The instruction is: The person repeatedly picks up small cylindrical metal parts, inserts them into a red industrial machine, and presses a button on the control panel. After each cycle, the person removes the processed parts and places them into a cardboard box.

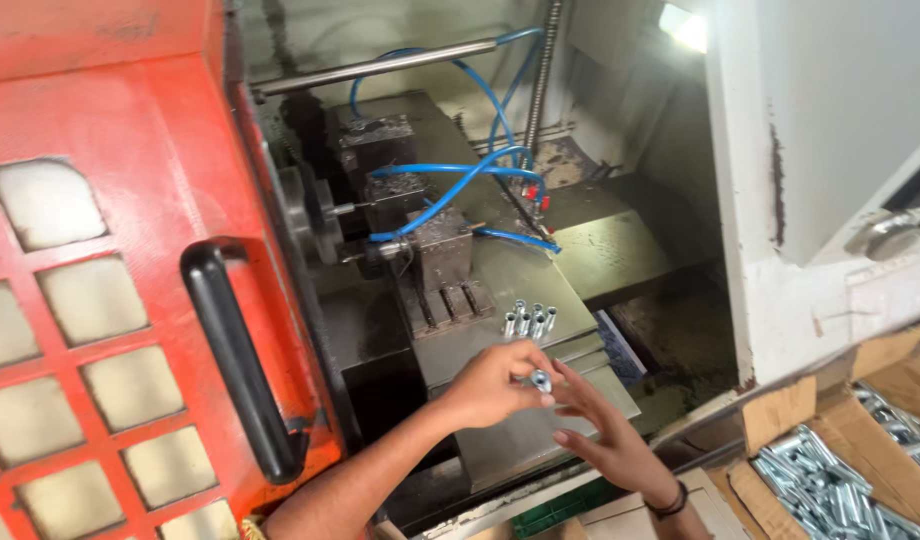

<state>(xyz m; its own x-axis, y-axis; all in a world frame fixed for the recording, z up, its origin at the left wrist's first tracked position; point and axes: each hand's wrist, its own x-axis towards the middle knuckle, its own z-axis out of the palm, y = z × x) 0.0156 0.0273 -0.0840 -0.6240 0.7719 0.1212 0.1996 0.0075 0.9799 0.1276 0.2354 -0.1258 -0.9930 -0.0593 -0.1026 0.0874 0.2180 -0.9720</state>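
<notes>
Now | my left hand (495,383) pinches a small metal sleeve (541,380) at its fingertips | my right hand (605,430) open, fingers spread just beside it | more sleeves (529,320) standing just beyond on the machine bed (540,285)

Reached in from the lower edge, both arms bare, forearms angled up and toward each other. Left hand (495,383) came up from the lower left, wrist bent slightly, fingers curled in with thumb and fingertips pinched together at the tip. Right hand (602,430) rose from the lower right, palm turned toward the left one, fingers (577,383) extended and loosely spread, not gripping anything. Wore a dark band around the right wrist. Fingertips of the two hands met just at the pinch, touching or nearly so; hard to tell which. Both hands sat close together at mid-frame, left slightly higher than right.
</notes>
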